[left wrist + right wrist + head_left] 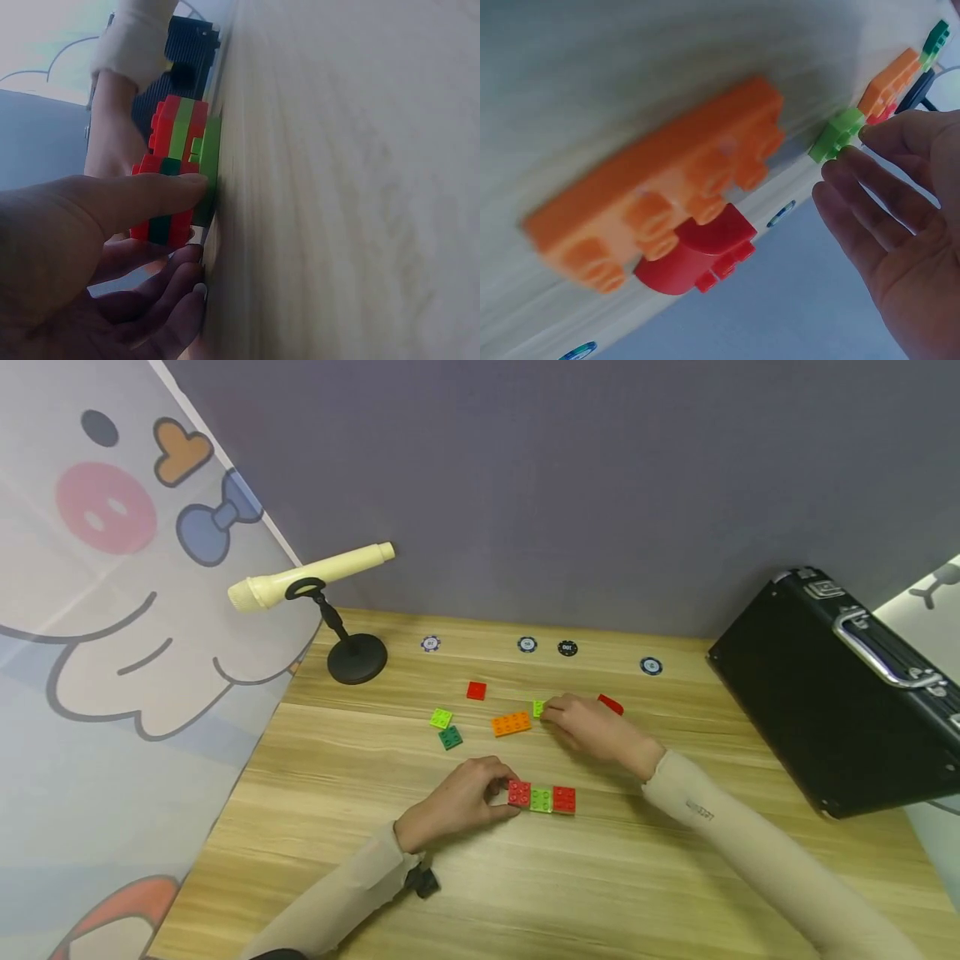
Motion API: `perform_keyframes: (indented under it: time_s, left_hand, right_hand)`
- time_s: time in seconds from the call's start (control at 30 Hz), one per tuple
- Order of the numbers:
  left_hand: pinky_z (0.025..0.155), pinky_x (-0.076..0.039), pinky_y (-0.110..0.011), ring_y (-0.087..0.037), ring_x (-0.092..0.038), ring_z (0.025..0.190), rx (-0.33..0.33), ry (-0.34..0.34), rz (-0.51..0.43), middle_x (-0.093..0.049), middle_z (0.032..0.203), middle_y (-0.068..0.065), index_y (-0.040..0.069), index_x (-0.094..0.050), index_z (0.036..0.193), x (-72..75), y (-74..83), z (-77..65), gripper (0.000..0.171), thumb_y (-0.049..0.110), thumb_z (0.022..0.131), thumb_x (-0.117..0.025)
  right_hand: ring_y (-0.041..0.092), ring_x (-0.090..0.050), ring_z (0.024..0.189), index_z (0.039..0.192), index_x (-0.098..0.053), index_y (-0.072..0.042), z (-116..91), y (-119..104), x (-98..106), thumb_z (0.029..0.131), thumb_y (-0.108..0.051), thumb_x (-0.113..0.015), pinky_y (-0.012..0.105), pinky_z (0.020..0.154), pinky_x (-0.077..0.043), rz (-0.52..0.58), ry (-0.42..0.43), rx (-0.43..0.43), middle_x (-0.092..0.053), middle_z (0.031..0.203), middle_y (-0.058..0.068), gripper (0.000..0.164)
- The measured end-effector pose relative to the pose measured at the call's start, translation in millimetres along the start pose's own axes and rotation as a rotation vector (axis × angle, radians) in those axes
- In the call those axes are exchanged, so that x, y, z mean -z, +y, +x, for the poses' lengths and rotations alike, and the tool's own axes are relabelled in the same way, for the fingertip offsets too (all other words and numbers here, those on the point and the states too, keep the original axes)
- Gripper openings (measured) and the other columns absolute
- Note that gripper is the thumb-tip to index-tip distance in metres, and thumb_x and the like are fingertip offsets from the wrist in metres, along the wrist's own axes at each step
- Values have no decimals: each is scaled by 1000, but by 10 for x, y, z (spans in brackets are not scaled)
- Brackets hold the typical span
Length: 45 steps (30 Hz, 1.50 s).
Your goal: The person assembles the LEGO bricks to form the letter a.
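Note:
My left hand [468, 797] pinches the near end of a toy-brick build [541, 799] between thumb and fingers. From above, the build shows red, lime green and red studs. In the left wrist view a red stack [181, 229] with a dark green layer lies under my thumb; behind it rises a red stack with a lime layer [180, 126], both on a green brick [210, 169]. My right hand [592, 727] reaches across the table, fingertips right at a lime green brick [837, 135], fingers fairly straight. An orange brick [649, 187] and a red curved brick [697, 251] lie near that wrist.
Left of the right hand lie an orange brick [512, 724], a red brick [476, 691], a lime brick [441, 718] and a dark green brick [450, 737]. Several poker chips line the back. A microphone stand [357, 658] is back left; a black case [832, 702] stands right.

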<state>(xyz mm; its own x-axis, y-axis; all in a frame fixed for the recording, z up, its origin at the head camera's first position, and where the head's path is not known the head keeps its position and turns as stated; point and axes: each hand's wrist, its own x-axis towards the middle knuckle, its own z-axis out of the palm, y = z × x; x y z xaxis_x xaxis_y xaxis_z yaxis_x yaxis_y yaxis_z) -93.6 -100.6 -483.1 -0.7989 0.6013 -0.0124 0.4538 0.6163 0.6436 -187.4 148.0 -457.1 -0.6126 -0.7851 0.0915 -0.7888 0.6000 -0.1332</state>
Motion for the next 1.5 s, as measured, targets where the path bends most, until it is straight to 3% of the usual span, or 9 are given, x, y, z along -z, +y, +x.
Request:
perform_keyframes:
  time_s: [0.2, 0.47, 0.6, 0.87, 1.07, 1.3, 1.5]
  left_hand:
    - [71, -46, -15, -5, -58, 79, -8, 4, 4, -65, 92, 10, 18, -71, 105, 14, -1, 3, 28, 30, 81, -81]
    - [67, -44, -15, -6, -56, 77, -14, -3, 6, -65, 90, 9, 19, -70, 105, -2, -5, 17, 29, 31, 81, -81]
    - [67, -44, -15, -6, -56, 78, -18, -2, 2, -65, 90, 9, 19, -70, 106, -7, 0, 19, 29, 32, 82, -80]
    - [69, -45, -15, -6, -58, 79, -35, 15, 17, -65, 90, 9, 18, -70, 106, -15, 0, 25, 30, 31, 81, -81]
    - [70, -45, -15, -5, -58, 79, -23, 13, 10, -65, 91, 10, 19, -70, 106, -16, 4, 17, 29, 31, 81, -81]
    - [68, -45, -15, -5, -58, 78, -12, 4, 3, -65, 92, 11, 19, -70, 106, -28, -3, 8, 29, 31, 82, -80]
    - [69, -46, -15, -5, -59, 79, -10, 12, 9, -66, 92, 10, 18, -71, 105, -24, 1, 0, 29, 31, 82, -80]
  right_hand:
    - [21, -65, 105, 112, -69, -12, -212, -151, 20, 89, -9, -69, 40, 94, -54, -82, 4, 16, -68, 111, 2, 23]
    - [26, -63, 114, 117, -69, -13, -246, -182, -45, 90, -18, -70, 45, 105, -46, -82, 29, 16, -67, 121, 5, 28]
    - [26, -65, 111, 118, -69, -13, -256, -183, -61, 91, -17, -69, 45, 101, -49, -84, 5, 7, -66, 123, 6, 27]
    - [28, -67, 105, 122, -66, -11, -296, -211, -55, 82, 1, -75, 40, 85, -57, -175, -33, 37, -63, 126, 10, 42]
    - [28, -67, 105, 123, -64, -10, -358, -227, -67, 81, 4, -74, 39, 84, -58, -208, -7, 67, -62, 128, 11, 46]
    - [26, -64, 112, 125, -63, -14, -523, -338, 68, 81, 0, -76, 40, 91, -55, -164, 57, 64, -62, 130, 7, 48]
    - [21, -66, 108, 121, -66, -17, -714, -514, 237, 83, -12, -78, 35, 83, -58, -83, 125, 45, -64, 127, 2, 41]
